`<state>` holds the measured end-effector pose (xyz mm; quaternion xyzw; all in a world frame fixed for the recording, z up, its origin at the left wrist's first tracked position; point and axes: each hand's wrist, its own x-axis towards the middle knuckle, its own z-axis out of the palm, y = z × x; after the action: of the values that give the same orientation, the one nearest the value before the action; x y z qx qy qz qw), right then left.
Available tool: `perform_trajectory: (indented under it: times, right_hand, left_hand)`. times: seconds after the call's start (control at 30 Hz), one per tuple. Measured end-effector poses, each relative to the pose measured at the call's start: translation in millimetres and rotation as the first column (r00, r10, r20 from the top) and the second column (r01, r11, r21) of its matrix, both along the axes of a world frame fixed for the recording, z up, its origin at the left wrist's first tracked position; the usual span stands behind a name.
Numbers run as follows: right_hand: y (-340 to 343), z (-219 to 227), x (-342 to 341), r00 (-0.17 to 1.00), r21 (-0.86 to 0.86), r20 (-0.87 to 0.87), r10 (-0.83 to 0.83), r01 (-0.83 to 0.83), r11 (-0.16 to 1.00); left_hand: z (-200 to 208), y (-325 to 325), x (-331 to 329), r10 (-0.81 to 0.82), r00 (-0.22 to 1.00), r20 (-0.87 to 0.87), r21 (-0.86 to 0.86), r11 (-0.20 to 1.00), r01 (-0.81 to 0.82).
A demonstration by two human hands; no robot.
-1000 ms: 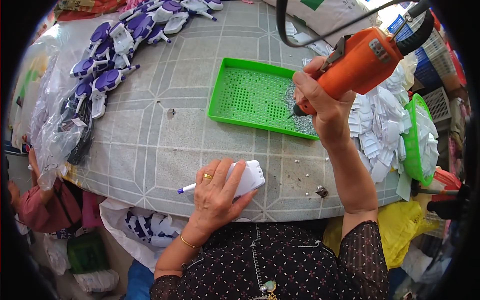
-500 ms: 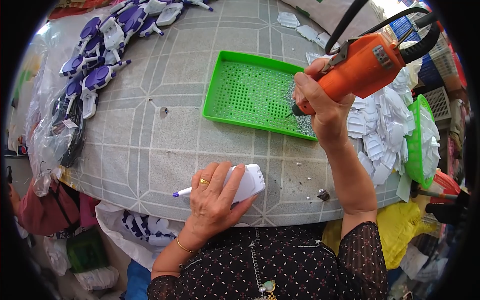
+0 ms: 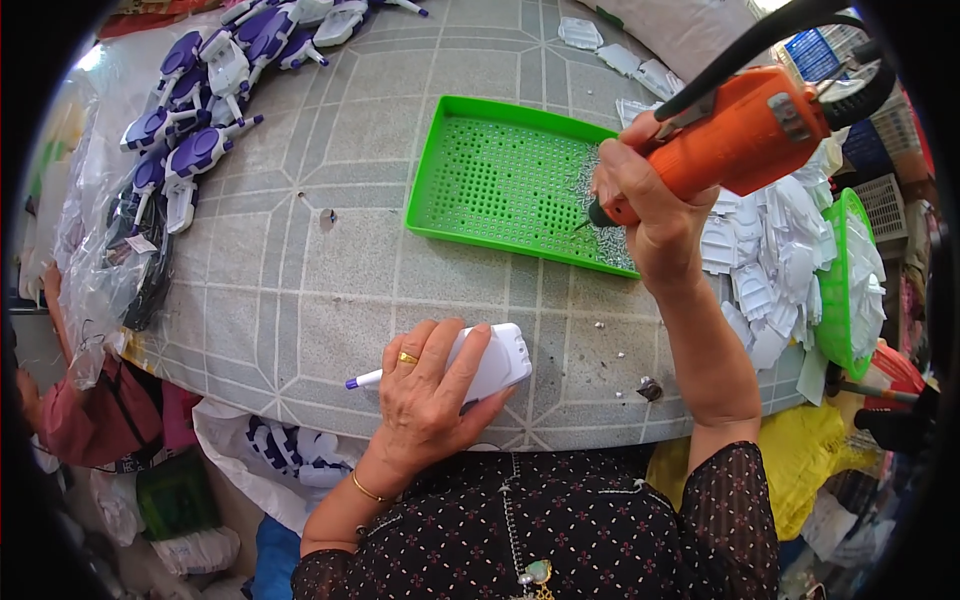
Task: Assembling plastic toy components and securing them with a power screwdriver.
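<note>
My left hand is closed over a white plastic device lying on the table near its front edge. A thin stem with a purple tip sticks out of the device on the left. My right hand grips an orange electric screwdriver, tilted with its bit low and to the left. That bit is over the right part of a green perforated tray. Small silvery screws are heaped at the tray's right end, partly hidden behind my right hand.
White-and-purple devices pile up at the far left beside clear plastic bags. White plastic covers heap at the right, next to a green basket holding more. A black cable runs from the screwdriver. A dark metal bit lies near the front edge.
My right hand and the screwdriver have shifted slightly to the right, the bit still over the tray. My left hand stays on the white device.
</note>
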<state>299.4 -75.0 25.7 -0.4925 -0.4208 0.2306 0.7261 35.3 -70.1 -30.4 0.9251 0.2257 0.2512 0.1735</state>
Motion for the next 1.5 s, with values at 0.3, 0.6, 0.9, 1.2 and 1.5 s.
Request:
perform_trajectory:
  times: [0.3, 0.6, 0.9, 1.2, 1.5]
  right_hand:
    - [-28, 39, -17, 0.989, 0.01, -0.05, 0.14, -0.139, 0.99]
    - [-60, 35, -57, 0.944, -0.099, -0.001, 0.33, -0.328, 0.939]
    - [-61, 25, -68, 0.948, -0.084, -0.051, 0.315, -0.319, 0.944]
    - [-58, 20, -70, 0.96, -0.093, -0.045, 0.278, -0.281, 0.955]
    - [-56, 6, -67, 0.957, -0.096, 0.007, 0.289, -0.287, 0.953]
  left_hand:
    - [-4, -2, -2, 0.007, 0.999, 0.04, 0.039, 0.999, -0.009]
    - [-10, -3, -4, 0.006, 0.999, 0.049, 0.056, 0.998, -0.009]
    - [-12, -5, -5, 0.006, 0.998, 0.06, 0.067, 0.998, -0.01]
    - [-12, -4, -3, 0.023, 0.997, 0.07, 0.076, 0.997, -0.028]
    - [-10, -4, -2, 0.024, 0.998, 0.054, 0.06, 0.998, -0.027]
